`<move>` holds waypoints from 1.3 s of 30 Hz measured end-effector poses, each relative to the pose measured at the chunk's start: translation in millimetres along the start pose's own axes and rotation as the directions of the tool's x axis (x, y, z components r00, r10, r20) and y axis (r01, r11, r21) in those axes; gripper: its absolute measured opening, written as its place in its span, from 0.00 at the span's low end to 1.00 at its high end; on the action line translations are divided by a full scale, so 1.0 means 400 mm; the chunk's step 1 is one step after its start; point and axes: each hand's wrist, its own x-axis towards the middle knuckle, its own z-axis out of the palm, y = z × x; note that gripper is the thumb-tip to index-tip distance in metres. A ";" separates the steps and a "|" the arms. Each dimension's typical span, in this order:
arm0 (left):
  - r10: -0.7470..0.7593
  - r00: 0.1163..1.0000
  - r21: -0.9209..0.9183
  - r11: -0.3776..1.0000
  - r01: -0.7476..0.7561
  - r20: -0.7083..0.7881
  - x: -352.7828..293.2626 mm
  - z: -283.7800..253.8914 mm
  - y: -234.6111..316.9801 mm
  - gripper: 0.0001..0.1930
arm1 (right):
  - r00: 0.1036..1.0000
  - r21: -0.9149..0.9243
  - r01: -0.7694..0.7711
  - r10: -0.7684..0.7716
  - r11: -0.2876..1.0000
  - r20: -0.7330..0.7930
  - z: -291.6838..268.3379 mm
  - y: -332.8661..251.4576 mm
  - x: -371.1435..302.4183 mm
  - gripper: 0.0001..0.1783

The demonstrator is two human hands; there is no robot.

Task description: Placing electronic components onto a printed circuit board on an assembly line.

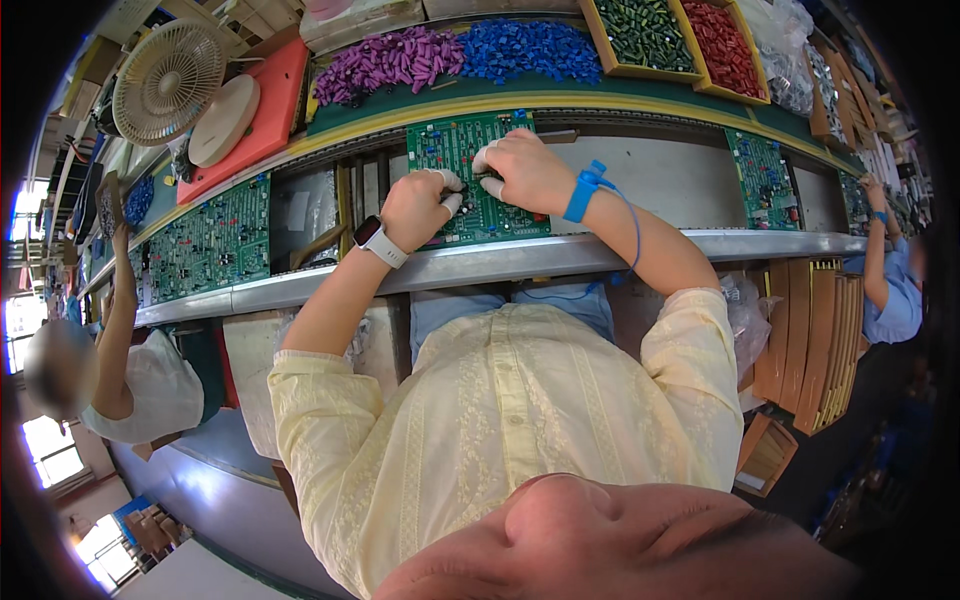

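Note:
A green circuit board (510,222) crowded with small electronic parts lies on the rail line in front of me. My left hand (415,208), with white finger cots and a pale watch on its wrist, rests over the board's left part. Its fingers are curled in, and whatever they hold is too small to name. Over the right part is my right hand (530,172), also in white finger cots, with a blue wrist strap (585,192) and cord. Its thumb and fingers bend together at the board's surface; what lies between them is hidden.
More boards sit on the line: one left (215,240), one right (762,185). Behind are purple parts (390,62), blue parts (530,50), and boxes of green parts (640,35) and red parts (722,48). A fan (170,80) stands back left. Co-workers are on both sides.

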 end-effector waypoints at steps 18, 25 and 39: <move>-0.106 0.963 -0.023 0.994 0.103 -0.248 -0.124 -0.122 0.016 0.15 | 0.998 -0.097 0.057 -0.056 0.994 0.020 0.024 0.005 0.007 0.07; -0.443 0.712 -0.067 0.870 0.489 -0.545 -0.462 -0.202 -0.147 0.12 | 0.998 -0.133 0.052 -0.054 0.990 -0.017 0.024 -0.003 0.009 0.06; -0.810 0.568 0.344 0.497 0.796 -0.144 -0.803 -0.045 -0.359 0.10 | 0.987 -0.221 0.045 -0.077 0.974 -0.142 -0.065 -0.067 -0.080 0.14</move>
